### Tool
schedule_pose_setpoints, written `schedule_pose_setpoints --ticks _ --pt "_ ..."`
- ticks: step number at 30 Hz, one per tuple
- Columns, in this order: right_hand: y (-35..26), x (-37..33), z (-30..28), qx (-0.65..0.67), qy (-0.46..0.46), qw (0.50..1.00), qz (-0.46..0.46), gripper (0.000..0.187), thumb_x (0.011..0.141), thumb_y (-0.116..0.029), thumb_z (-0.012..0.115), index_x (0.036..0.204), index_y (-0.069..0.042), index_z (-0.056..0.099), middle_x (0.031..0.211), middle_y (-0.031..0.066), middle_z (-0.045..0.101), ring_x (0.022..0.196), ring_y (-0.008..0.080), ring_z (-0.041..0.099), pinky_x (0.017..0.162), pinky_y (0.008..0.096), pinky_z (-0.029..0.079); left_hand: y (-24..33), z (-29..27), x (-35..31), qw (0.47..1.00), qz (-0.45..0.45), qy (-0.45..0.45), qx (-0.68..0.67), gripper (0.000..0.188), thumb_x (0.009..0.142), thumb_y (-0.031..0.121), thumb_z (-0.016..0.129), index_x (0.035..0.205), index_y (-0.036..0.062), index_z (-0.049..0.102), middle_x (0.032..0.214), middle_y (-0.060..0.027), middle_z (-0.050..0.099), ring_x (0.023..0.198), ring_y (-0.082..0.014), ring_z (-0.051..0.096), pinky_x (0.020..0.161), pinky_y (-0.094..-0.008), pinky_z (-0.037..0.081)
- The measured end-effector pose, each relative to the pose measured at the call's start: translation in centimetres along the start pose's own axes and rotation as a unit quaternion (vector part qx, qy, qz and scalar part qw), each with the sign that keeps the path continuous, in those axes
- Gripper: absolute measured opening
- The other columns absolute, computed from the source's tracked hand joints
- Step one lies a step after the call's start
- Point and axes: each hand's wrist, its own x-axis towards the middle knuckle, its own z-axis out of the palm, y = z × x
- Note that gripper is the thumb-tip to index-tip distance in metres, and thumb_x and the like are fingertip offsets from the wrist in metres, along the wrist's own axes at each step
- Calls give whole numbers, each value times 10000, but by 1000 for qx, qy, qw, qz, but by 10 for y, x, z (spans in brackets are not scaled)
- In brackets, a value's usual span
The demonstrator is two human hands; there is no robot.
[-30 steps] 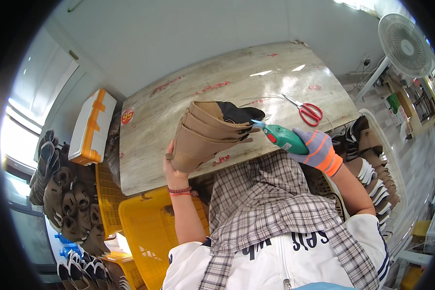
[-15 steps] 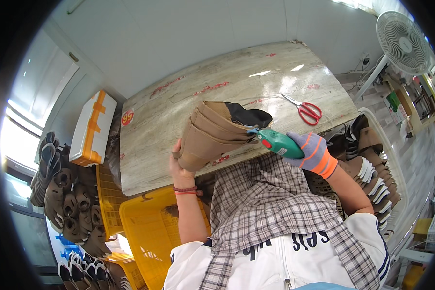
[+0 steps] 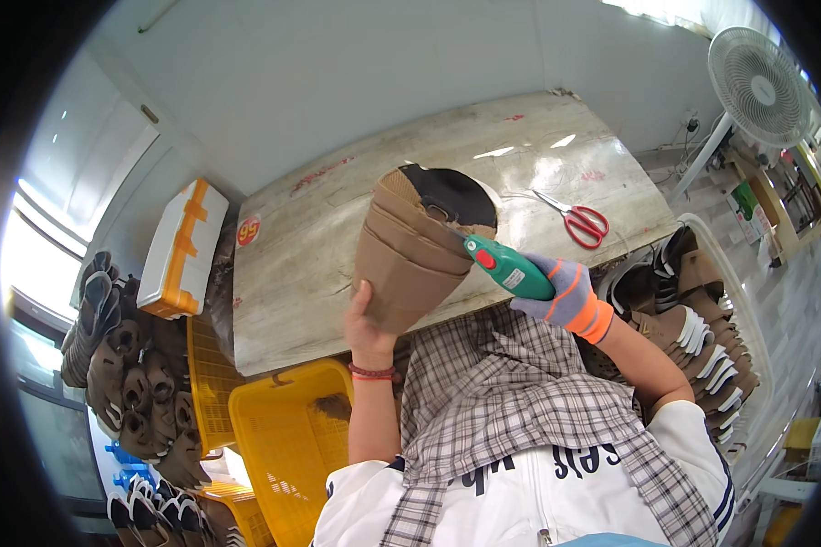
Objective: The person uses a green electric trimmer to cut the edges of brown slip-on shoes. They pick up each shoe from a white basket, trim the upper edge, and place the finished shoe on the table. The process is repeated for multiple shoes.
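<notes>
My bare left hand (image 3: 370, 330) grips a brown boot upper (image 3: 409, 260) from its lower left, with the thumb up along its side. Black lining shows in the wide opening, which faces up and away from me; layered brown panels wrap the outside. In a grey and orange glove, my right hand (image 3: 567, 296) is closed round a green handheld electric trimmer (image 3: 513, 270) with a red button. The trimmer's tip meets the right edge of the upper's opening; its blade is hard to make out. Red-handled scissors (image 3: 582, 224) lie open on the table beyond my right hand.
The worn wooden table (image 3: 292, 228) reaches to the wall. At left are a white box with orange trim (image 3: 182, 246), stacked brown uppers (image 3: 137, 374) and a yellow crate (image 3: 283, 456). More uppers (image 3: 702, 346) fill a pale bin at right, near a standing fan (image 3: 759, 88).
The boot upper has tipped more upright, so more black lining faces me. My left hand has shifted slightly right; my right hand and the trimmer have moved slightly left.
</notes>
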Motion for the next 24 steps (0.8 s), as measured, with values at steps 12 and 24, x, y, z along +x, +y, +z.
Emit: schedule_pose_setpoints --ticks 12,24 --pt "4 18 20 23 60 996 57 561 688 -275 782 1146 -21 583 854 124 680 739 184 666 678 293 528 -23 -17 -2 923 193 -22 331 359 824 -40 622 1172 -9 536 1125 -73 591 998 -182 574 876 -300 452" --pt "9 28 29 103 83 983 131 582 712 -318 781 1149 -4 559 770 81 656 633 113 611 592 261 502 -37 -19 -4 772 242 -60 585 229 840 17 622 1061 -36 589 1001 -103 641 888 -179 596 768 -314 474"
